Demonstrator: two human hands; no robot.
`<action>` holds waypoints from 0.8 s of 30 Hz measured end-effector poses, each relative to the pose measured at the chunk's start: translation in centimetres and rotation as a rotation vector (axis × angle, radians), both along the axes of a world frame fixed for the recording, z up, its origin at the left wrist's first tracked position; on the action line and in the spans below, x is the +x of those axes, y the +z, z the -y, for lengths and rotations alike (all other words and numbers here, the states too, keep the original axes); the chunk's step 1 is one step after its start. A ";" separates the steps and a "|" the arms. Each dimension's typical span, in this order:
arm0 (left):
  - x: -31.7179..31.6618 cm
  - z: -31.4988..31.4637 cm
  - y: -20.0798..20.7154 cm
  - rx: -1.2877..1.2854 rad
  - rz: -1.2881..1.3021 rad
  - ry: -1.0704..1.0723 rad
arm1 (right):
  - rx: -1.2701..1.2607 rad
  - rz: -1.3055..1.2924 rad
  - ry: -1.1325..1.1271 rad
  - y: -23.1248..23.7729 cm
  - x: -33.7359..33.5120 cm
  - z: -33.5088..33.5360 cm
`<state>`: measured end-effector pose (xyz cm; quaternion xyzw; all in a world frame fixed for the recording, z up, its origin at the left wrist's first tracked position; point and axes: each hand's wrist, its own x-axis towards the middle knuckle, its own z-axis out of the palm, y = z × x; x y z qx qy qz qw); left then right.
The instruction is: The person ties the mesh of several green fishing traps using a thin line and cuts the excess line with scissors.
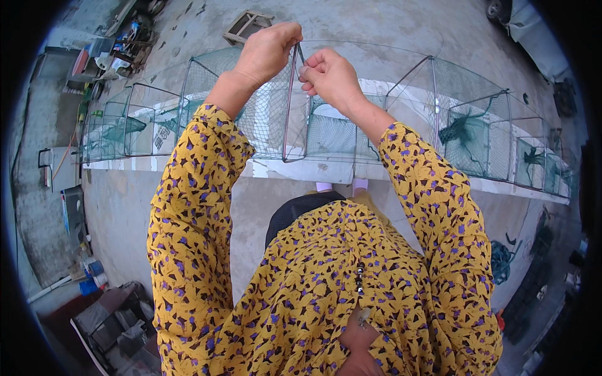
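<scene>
A long net trap (269, 128) of green mesh over several rectangular metal frames stretches left to right in front of me. Both my hands are raised at the top of one dark frame (289, 119) near its middle. My left hand (268, 53) is closed in a pinch at the frame's upper corner. Just right of it, my right hand (329, 78) pinches the lower end of a short dark strand (301, 54), which runs up to the left fingertips. Whether the strand is cord or a mesh edge is unclear. Bunched green netting (461, 130) hangs inside the right-hand sections.
The trap rests on a long white board (301, 169). Beyond it, a small wooden stool (248, 26) stands on the concrete floor. Clutter (119, 56) lines the left wall. A dark crate (119, 329) sits lower left, and coiled green rope (500, 260) lies at the right.
</scene>
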<state>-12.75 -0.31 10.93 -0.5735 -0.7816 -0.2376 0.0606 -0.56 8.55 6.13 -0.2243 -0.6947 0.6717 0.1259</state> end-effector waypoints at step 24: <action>3.3 -0.3 0.1 0.084 0.323 0.282 | -0.171 -0.328 -0.184 7.2 -12.3 -8.1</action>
